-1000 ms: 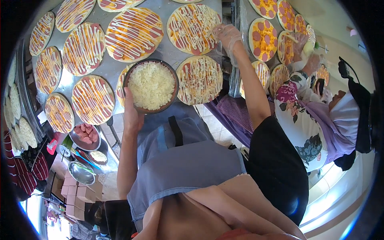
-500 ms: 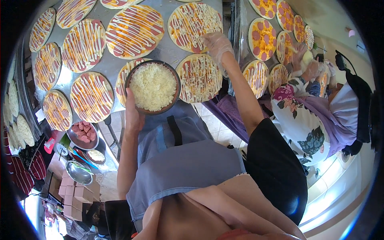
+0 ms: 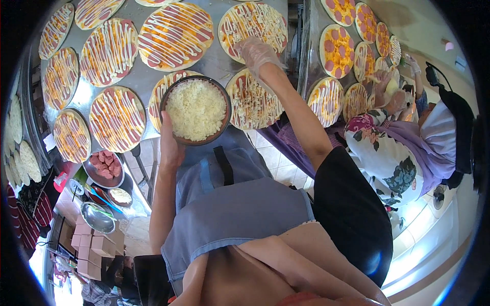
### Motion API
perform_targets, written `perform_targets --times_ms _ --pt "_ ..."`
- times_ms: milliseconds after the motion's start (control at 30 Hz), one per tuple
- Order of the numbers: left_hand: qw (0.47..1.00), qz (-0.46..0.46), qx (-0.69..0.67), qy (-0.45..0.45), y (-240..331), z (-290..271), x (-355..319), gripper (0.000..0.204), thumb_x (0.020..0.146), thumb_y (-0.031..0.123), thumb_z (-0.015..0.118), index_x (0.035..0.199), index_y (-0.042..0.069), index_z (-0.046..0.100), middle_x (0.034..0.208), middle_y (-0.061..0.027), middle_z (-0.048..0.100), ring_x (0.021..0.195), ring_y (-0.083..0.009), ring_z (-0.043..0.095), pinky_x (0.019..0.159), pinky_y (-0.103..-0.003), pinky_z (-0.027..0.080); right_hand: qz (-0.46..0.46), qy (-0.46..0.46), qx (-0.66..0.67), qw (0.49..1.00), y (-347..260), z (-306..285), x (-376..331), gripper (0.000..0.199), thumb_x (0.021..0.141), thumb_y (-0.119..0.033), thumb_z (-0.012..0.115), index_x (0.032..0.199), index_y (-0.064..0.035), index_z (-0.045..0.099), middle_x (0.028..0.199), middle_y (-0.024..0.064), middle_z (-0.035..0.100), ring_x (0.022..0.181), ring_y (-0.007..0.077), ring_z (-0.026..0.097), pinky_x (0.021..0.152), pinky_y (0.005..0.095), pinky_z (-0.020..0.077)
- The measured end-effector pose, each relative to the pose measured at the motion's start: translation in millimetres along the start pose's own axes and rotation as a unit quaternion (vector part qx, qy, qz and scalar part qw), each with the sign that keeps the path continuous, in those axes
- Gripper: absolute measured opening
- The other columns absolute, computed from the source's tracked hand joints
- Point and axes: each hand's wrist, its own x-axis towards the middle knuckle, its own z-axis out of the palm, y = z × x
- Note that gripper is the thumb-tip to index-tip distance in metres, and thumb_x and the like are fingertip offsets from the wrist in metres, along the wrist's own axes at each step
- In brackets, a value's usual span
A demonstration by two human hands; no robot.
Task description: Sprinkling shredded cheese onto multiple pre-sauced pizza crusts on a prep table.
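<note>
Grated white cheese (image 3: 196, 110) fills a dark round bowl (image 3: 229, 113). My left hand (image 3: 171, 144) holds this bowl by its near left side, thumb over the rim. Just beyond it, my right hand (image 3: 259, 55), in a clear plastic glove, is over the near edge of a pizza (image 3: 253, 29) with white sauce stripes and cheese bits. Its fingers are drawn together and point down; what they hold is hidden. Nearer me lies another striped pizza (image 3: 253, 104), sprinkled with cheese. A further pizza (image 3: 162, 94) is partly covered by the bowl.
Several striped pizzas (image 3: 176, 36) cover the metal table (image 3: 135, 84). Lower left, a metal bowl of pink meat pieces (image 3: 105, 170) stands near a small bowl of white food (image 3: 121, 196). At right, a co-worker in a floral sleeve (image 3: 375, 153) works at another pizza table.
My right hand has shifted left across the near edge of the far pizza. The bowl stays in my left hand, almost unmoved. Another gloved hand now shows raised at the far right.
</note>
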Motion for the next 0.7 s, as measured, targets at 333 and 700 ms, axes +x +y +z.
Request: perform_targets --times_ms 333,700 --pt "1.0 -0.007 -0.003 0.027 0 1 1 0.056 0.099 0.042 0.029 0.135 -0.001 0.031 0.134 -0.0136 0.043 0.122 -0.0221 0.044 0.104 -0.036 0.034 0.055 -0.013 0.043 0.997 27 -3 18 0.026 0.08 -0.006 0.056 0.103 -0.0144 0.063 0.094 0.0099 0.064 0.086 0.0243 0.063 0.075 0.0312 0.052" --pt "1.0 -0.001 0.01 0.023 0 18 30 0.057 0.097 0.046 0.033 0.134 0.003 0.034 0.131 -0.012 0.047 0.119 -0.0221 0.049 0.099 -0.037 0.04 0.074 0.104 0.22 0.967 10 -62 -20 0.03 0.084 -0.01 0.056 0.114 -0.0107 0.058 0.092 0.0128 0.064 0.084 0.0265 0.063 0.072 0.0338 0.0518"
